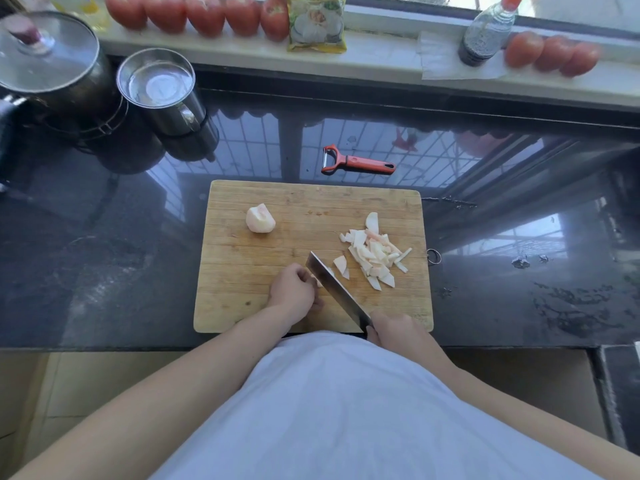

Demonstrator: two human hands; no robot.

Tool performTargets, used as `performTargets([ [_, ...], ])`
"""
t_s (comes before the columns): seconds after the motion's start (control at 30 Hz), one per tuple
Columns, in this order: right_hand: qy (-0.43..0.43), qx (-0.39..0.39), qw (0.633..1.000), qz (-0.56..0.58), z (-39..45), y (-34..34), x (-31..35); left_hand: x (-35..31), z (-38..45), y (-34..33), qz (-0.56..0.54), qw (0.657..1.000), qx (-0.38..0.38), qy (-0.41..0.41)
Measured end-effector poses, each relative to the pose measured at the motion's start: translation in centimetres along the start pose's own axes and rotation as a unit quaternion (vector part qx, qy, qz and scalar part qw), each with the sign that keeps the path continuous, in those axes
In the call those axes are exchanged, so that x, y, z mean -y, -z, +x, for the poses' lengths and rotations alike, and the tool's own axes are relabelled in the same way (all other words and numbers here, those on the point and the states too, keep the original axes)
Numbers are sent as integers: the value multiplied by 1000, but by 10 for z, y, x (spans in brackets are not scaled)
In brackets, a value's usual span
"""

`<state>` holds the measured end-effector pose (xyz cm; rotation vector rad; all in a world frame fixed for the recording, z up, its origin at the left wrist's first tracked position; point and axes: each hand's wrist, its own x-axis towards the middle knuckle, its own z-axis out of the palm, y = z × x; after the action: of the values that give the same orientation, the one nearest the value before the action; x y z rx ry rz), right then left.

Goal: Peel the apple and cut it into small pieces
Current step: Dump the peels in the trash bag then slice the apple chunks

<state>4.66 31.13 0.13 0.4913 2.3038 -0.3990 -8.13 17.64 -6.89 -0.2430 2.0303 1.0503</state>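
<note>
A wooden cutting board (pixel 263 258) lies on the dark counter. A peeled apple chunk (pixel 260 219) sits at its upper left. A pile of small cut apple pieces (pixel 375 255) lies on the right side. My right hand (pixel 398 332) grips the handle of a cleaver (pixel 337 289), whose blade slants across the board's lower middle. My left hand (pixel 294 289), fingers curled, holds a small apple piece against the blade's left side; that piece is mostly hidden by my fingers and the blade.
A red peeler (pixel 356 162) lies on the counter behind the board. A steel cup (pixel 161 90) and a lidded pot (pixel 48 60) stand at the back left. Tomatoes (pixel 204 13), a packet (pixel 317 22) and a bottle (pixel 486 32) line the windowsill.
</note>
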Motion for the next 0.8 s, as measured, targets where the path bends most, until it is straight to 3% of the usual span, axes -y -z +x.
performTargets([
  [0.37, 10, 46, 999, -2, 9, 2, 5, -4, -3, 1, 29, 999, -1, -16],
  [0.57, 19, -76, 994, 76, 40, -1, 27, -3, -4, 3, 23, 1000, 5, -11],
  [0.7, 11, -81, 993, 88, 30, -10, 7, 0, -7, 4, 32, 998, 8, -61],
  [0.8, -9, -69, 995, 78, 20, -16, -10, 4, -2, 4, 134, 985, 19, -103],
])
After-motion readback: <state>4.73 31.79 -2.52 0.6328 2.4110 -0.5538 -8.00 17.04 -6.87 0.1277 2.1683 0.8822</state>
